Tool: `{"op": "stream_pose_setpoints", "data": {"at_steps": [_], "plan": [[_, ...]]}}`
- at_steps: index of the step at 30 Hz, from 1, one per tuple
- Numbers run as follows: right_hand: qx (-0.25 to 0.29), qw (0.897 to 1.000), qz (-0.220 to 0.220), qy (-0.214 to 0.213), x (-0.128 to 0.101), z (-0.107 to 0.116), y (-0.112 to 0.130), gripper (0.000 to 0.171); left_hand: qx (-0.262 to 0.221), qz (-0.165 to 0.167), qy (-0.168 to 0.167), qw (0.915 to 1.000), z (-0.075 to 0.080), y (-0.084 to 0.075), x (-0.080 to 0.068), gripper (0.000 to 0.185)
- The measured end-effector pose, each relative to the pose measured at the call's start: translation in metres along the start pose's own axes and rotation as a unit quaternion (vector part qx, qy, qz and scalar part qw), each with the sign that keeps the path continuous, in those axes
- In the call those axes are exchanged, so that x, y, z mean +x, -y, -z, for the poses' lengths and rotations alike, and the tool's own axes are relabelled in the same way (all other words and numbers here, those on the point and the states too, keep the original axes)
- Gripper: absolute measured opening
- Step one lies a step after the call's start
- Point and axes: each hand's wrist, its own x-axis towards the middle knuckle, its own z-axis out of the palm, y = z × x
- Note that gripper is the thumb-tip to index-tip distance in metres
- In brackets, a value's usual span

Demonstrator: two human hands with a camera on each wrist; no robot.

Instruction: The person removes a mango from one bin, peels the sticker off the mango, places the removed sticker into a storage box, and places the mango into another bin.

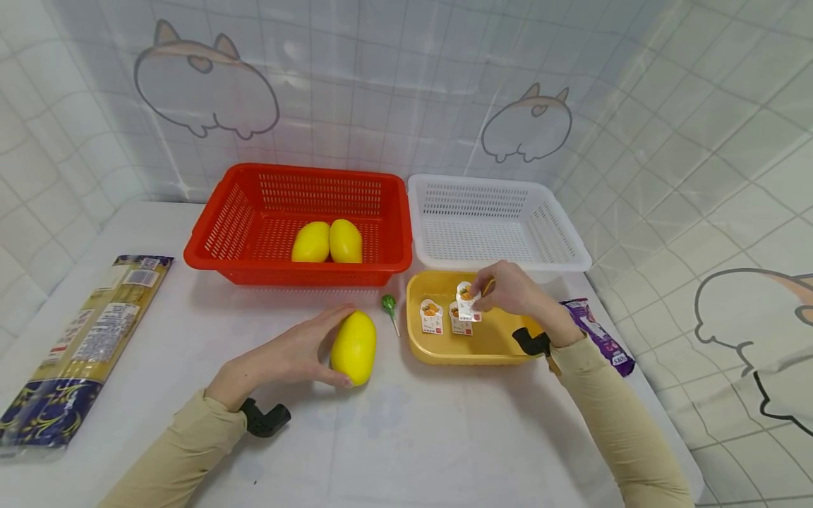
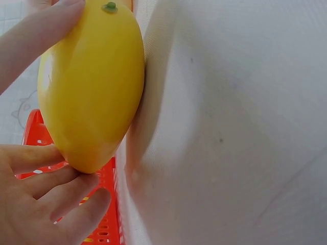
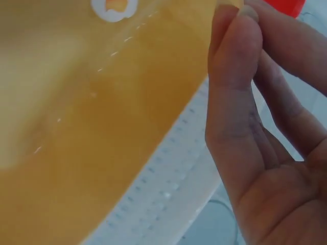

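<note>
On the near part of the tabletop (image 1: 406,437), the left hand (image 1: 288,356) lies on its side with the grip clamped on a yellow mango (image 1: 353,348): the thumb is on the near end and the fingers wrap over the far end. The left wrist view shows the fingertips (image 2: 56,173) cupped under one tip and the thumb pressed by the stem at the other. The mango rests on the cloth, left of the yellow tray (image 1: 444,349). To lift it well, I judge the hold should stay end to end, with the palm closing in behind so the smooth skin cannot slip or roll.

A little farther, to the right, the right hand (image 1: 514,293) hovers over the yellow tray, its grip pinched on a small white packet (image 1: 466,305) between thumb and fingertips. Two more small packets (image 1: 432,316) stand in the tray just left of it. A light pinch ought to do; squeezing harder may crumple the packet. A green lollipop (image 1: 389,305) lies between the mango and the tray.

Farther still, the red basket (image 1: 216,247) holds two mangoes (image 1: 327,242) touching side by side, and the white basket (image 1: 571,250) sits to its right. A long noodle packet (image 1: 82,339) lies at the far left, and a purple wrapper (image 1: 603,342) lies right of the tray.
</note>
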Motion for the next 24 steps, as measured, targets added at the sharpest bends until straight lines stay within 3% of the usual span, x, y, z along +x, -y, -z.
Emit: {"op": "stream_pose_setpoints", "data": {"at_steps": [24], "plan": [[-0.025,0.999,-0.013,0.044,0.007,-0.002,-0.034,0.012,-0.005,0.001,0.0,1.0,-0.001,0.0,0.0,0.125]]}}
